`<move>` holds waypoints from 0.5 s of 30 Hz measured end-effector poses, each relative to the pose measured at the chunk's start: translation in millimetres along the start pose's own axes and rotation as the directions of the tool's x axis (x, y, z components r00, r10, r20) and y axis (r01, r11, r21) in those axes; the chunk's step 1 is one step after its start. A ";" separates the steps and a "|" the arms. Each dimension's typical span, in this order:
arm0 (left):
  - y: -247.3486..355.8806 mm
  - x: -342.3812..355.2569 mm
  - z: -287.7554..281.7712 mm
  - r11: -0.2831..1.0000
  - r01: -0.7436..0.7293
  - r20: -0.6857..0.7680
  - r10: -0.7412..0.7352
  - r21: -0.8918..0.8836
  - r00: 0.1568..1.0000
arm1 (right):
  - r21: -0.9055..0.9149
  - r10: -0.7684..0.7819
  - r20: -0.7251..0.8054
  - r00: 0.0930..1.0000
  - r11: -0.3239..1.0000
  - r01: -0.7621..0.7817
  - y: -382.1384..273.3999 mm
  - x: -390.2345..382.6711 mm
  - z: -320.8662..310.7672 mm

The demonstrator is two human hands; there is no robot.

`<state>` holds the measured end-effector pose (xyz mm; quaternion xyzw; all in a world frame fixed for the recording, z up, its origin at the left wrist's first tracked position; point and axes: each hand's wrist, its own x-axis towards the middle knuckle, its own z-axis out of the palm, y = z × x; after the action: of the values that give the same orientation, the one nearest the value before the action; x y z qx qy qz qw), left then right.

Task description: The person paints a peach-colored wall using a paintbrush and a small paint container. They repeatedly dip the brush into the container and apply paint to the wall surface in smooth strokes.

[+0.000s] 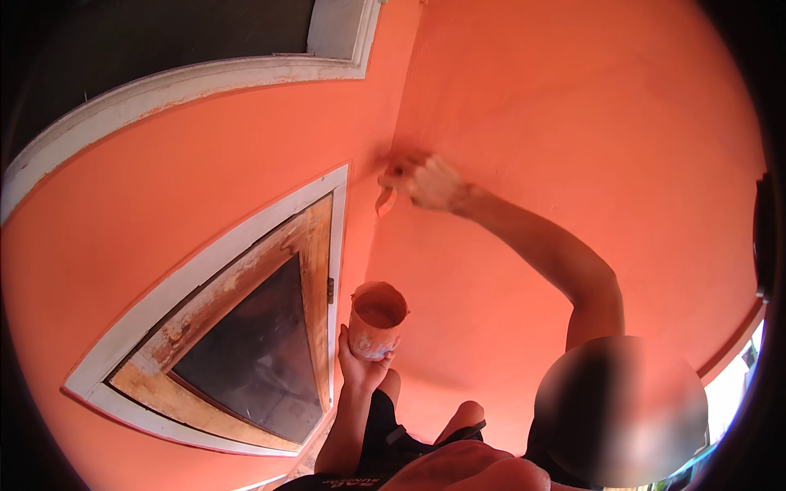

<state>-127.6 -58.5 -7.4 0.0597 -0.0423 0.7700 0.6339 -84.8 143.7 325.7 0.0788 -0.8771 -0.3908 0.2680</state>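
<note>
Overhead, the right hand is raised against the orange wall, just right of the inner corner where two wall faces meet. Its fingers are closed around a paintbrush, of which only a short orange-smeared end shows, hanging below the knuckles; whether the bristles touch the plaster cannot be told. Lower and nearer, the left hand cups a paint tin from below and behind, fingers curled around its lower wall. The tin stands upright with its mouth open, holds orange paint, and is streaked with orange on the outside. It sits well below the brush, just right of the window frame. To the left, a white-trimmed window with a worn wooden inner frame and dark pane is set in the orange wall. Above it runs a white moulding.
</note>
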 end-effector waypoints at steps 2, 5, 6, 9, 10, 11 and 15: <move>-0.3 -0.5 2.3 1.000 0.007 0.007 -0.007 0.005 1.000 | 0.103 0.172 0.171 0.970 0.976 -0.191 -6.6 -14.0 -0.3; 0.2 -2.2 5.9 1.000 0.017 0.022 -0.017 0.003 1.000 | 0.148 0.529 -0.018 0.849 0.841 -0.521 40.4 -19.0 -37.2; -0.2 -1.9 7.3 1.000 0.026 0.070 -0.026 -0.003 0.997 | 0.102 0.606 -0.190 0.772 0.794 -0.599 65.5 -16.4 -55.8; -4.6 -3.9 8.7 1.000 0.020 0.107 -0.021 0.014 0.994 | -0.093 0.424 -0.681 0.597 0.759 -0.645 124.1 -12.5 -115.7; -6.7 -3.8 9.0 1.000 0.030 0.058 -0.030 0.007 0.998 | -0.154 0.430 -0.662 0.614 0.724 -0.672 136.2 -11.0 -128.0; -8.4 -2.8 9.1 0.999 0.045 0.075 -0.045 0.005 0.996 | -0.243 0.359 -0.681 0.638 0.711 -0.660 143.1 -10.5 -137.0; -18.4 -2.6 9.5 0.997 0.075 0.114 -0.076 0.007 0.991 | -0.324 0.149 -0.412 0.899 0.898 -0.298 82.6 -29.2 -103.7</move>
<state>-108.7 -58.8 1.4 0.1058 -0.0752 0.7408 0.6590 0.8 143.4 431.0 -0.0042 -0.7198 -0.4962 0.4855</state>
